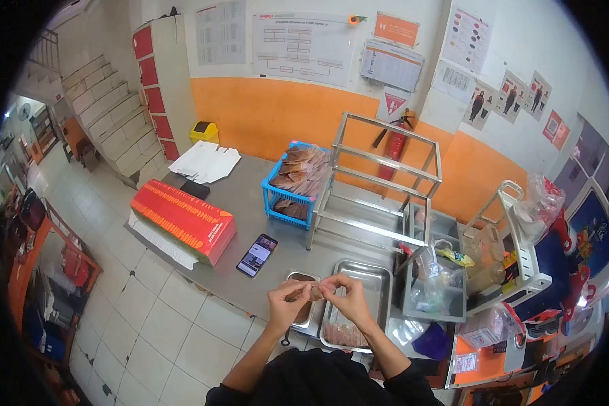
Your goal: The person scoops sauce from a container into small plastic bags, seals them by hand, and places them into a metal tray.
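Observation:
My left hand [289, 302] and my right hand [347, 298] meet at the table's front edge, fingers pinched. Between them they hold a small, see-through plastic packet [314, 293] by its upper edge; its contents are too small to make out. Under my left hand is a small steel pan [292, 276] with brown stuff inside. Below my right hand lies a larger steel tray [387, 287], with a pile of small filled packets [344, 334] at its near end.
A blue basket [266, 196] of flat brown packets stands behind. A phone [257, 255] and a red box [183, 220] lie leftward. The steel rack [379, 227], grey divided bin [434, 317] and white shelf cart [514, 291] crowd the right.

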